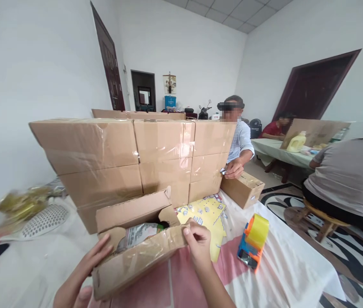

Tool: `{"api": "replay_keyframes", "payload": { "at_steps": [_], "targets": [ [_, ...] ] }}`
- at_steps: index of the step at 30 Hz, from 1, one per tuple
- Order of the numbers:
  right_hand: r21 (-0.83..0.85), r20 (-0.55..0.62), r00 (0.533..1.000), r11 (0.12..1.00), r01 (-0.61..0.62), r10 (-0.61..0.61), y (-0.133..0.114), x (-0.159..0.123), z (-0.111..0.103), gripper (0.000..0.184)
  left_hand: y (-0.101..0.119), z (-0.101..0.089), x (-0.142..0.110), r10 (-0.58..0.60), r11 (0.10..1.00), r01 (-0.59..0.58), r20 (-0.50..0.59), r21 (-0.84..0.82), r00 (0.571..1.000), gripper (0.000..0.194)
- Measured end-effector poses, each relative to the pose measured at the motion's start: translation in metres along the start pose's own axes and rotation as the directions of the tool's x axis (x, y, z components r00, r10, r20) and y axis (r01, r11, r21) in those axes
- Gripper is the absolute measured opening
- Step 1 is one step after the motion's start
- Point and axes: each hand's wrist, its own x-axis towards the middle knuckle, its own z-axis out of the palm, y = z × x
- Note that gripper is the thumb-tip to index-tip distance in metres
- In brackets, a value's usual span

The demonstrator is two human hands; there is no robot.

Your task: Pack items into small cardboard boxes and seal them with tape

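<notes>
An open cardboard box [136, 265] lies before me on the cloth, its flaps raised. Inside shows a plastic-wrapped packet [139, 234] with printing; its exact kind is hard to make out. My left hand [83, 271] rests along the box's left end, fingers stretched out against the side flap and thumb apart. At the right front corner, my right hand [199, 241] pinches the edge of the front flap between thumb and fingers. To the right of it stands an orange and blue tape dispenser [248, 252] with a yellow tape roll [258, 230].
Taped cardboard boxes [165, 141] form a stacked wall behind the open one. A sheet of yellow stickers [207, 211] lies beside it. Across the table, a person's hand [234, 169] holds a small piece above another box [244, 188]. A perforated white object [45, 220] lies left.
</notes>
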Motion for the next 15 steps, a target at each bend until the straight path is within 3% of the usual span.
{"api": "replay_keyframes", "payload": {
  "at_steps": [3, 6, 8, 12, 15],
  "targets": [
    [0.023, 0.147, 0.989, 1.0, -0.019, 0.015, -0.009, -0.003, -0.002, 0.05, 0.008, -0.01, -0.003, -0.047, 0.987, 0.031, 0.099, 0.159, 0.994, 0.07],
    [0.01, 0.21, 0.977, 0.999, -0.05, 0.047, -0.016, -0.008, -0.005, 0.054, 0.013, -0.015, -0.007, -0.159, 0.95, 0.133, 0.072, 0.284, 0.985, 0.06],
    [-0.004, 0.167, 0.985, 0.999, -0.052, 0.052, -0.018, -0.01, -0.008, 0.054, 0.019, -0.012, -0.009, -0.246, 0.929, 0.214, 0.073, 0.301, 0.966, 0.062],
    [-0.027, 0.028, 0.999, 0.999, -0.034, 0.035, -0.019, -0.007, -0.012, 0.039, 0.038, 0.011, -0.01, -0.449, 0.866, 0.406, 0.093, 0.291, 0.889, 0.079],
    [-0.034, 0.0, 0.997, 0.996, -0.082, 0.082, -0.015, -0.001, -0.013, 0.023, 0.051, 0.031, -0.015, -0.387, 0.921, 0.383, 0.067, 0.075, 0.919, 0.079]
  ]
}}
